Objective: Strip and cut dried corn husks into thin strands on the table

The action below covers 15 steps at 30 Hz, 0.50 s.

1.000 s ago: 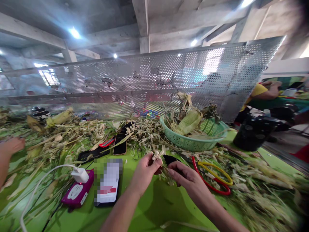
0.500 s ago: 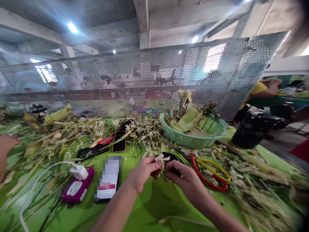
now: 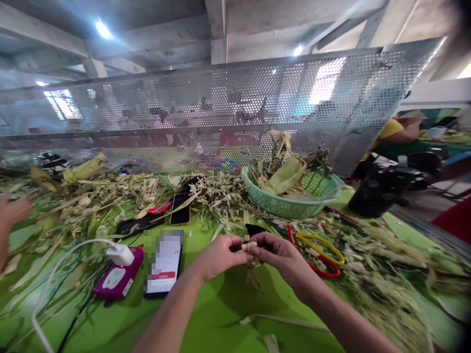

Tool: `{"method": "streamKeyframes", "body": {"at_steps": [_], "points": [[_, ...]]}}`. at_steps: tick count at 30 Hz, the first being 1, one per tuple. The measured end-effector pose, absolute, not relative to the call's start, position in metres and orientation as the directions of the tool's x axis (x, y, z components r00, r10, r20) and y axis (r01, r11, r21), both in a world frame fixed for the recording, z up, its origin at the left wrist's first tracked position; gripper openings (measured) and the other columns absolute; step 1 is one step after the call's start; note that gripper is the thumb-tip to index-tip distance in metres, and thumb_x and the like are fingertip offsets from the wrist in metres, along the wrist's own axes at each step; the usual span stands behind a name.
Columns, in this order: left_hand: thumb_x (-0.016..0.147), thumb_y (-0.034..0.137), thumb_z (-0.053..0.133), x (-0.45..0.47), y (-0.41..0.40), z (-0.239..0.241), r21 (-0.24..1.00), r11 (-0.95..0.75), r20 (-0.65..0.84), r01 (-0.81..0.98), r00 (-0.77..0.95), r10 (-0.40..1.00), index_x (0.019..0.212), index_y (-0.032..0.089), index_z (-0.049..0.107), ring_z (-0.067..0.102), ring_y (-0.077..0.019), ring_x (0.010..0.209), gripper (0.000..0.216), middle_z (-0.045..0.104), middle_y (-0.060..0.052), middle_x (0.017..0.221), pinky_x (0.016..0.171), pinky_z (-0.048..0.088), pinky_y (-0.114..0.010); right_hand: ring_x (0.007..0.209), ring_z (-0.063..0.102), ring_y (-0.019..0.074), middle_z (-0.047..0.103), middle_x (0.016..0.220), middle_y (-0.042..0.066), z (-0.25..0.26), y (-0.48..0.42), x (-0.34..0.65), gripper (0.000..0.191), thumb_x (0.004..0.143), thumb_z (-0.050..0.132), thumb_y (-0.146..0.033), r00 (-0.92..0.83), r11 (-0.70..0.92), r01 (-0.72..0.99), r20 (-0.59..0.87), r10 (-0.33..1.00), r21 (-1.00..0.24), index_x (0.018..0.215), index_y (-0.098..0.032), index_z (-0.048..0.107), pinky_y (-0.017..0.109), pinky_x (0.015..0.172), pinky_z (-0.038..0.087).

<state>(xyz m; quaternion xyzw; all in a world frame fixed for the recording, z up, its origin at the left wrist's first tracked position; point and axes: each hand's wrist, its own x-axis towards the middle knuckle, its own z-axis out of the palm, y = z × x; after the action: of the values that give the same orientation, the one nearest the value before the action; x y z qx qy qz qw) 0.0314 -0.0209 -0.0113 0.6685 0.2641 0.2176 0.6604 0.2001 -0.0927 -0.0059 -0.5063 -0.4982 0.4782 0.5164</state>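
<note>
Over the green table, my left hand (image 3: 222,258) and my right hand (image 3: 276,251) meet fingertip to fingertip. Between them they pinch a small pale bundle of corn husk strips (image 3: 250,246), with loose ends hanging below. Fingers cover part of the bundle. Just beyond my right hand lie red-and-yellow-handled scissors (image 3: 324,247), their blades partly hidden by husk scraps and a black object. A long husk strip (image 3: 283,321) rests on the tabletop nearer to me.
A green basket (image 3: 283,208) holds corn husks. Left are a phone (image 3: 164,264), another phone (image 3: 180,210), and a purple power strip (image 3: 119,277) with a white charger. Husk scraps lie around. A black bin (image 3: 373,191) stands right; another person's hand (image 3: 14,211) shows left.
My hands have drawn together on the husk bundle. A short husk piece now shows at the bottom edge. The other person's hand at left has come further into view.
</note>
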Motion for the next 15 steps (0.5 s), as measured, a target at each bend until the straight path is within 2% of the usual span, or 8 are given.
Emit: {"method": "streamKeyframes", "body": {"at_steps": [3, 7, 11, 15], "points": [[0.074, 0.044, 0.07, 0.0331, -0.0211, -0.0127, 0.998, 0.053, -0.06, 0.034, 0.761, 0.645, 0.096, 0.014, 0.068, 0.053, -0.0161, 0.084, 0.038, 0.063, -0.003, 0.087, 0.08, 0.038, -0.027, 0.065, 0.052, 0.0144, 0.062, 0.073, 0.001, -0.0092, -0.0912, 0.2033, 0.034, 0.071, 0.074, -0.047, 0.154, 0.061, -0.011, 0.059, 0.986, -0.998, 0.084, -0.017, 0.066, 0.026, 0.06, 0.041], [0.073, 0.042, 0.072, 0.0366, -0.0196, -0.0177, 0.998, 0.051, -0.016, -0.025, 0.731, 0.682, 0.097, 0.013, 0.066, 0.054, -0.0167, 0.085, 0.038, 0.063, -0.004, 0.089, 0.081, 0.039, -0.028, 0.061, 0.049, 0.0124, 0.06, 0.073, 0.0, -0.0089, -0.0905, 0.2076, 0.034, 0.069, 0.076, -0.045, 0.226, 0.085, -0.067, 0.068, 0.972, -0.994, 0.085, -0.017, 0.065, 0.026, 0.058, 0.04], [0.071, 0.038, 0.075, 0.04, -0.0207, -0.0209, 0.995, 0.074, -0.005, -0.067, 0.713, 0.701, 0.09, 0.011, 0.065, 0.053, -0.0144, 0.08, 0.034, 0.061, -0.003, 0.084, 0.078, 0.039, -0.027, 0.068, 0.053, 0.015, 0.063, 0.078, 0.001, -0.0055, -0.0912, 0.2074, 0.037, 0.067, 0.078, -0.044, 0.174, 0.079, -0.06, 0.068, 0.982, -0.995, 0.089, -0.018, 0.065, 0.026, 0.061, 0.041], [0.067, 0.037, 0.078, 0.0412, -0.0239, -0.0198, 0.988, 0.135, -0.038, -0.079, 0.715, 0.698, 0.082, 0.011, 0.062, 0.05, -0.0112, 0.074, 0.034, 0.057, 0.0, 0.077, 0.073, 0.039, -0.024, 0.065, 0.05, 0.0141, 0.059, 0.069, -0.001, -0.0063, -0.0912, 0.2065, 0.034, 0.067, 0.077, -0.047, 0.141, 0.085, 0.004, 0.085, 0.986, -0.996, 0.076, -0.017, 0.063, 0.026, 0.06, 0.039]]}}
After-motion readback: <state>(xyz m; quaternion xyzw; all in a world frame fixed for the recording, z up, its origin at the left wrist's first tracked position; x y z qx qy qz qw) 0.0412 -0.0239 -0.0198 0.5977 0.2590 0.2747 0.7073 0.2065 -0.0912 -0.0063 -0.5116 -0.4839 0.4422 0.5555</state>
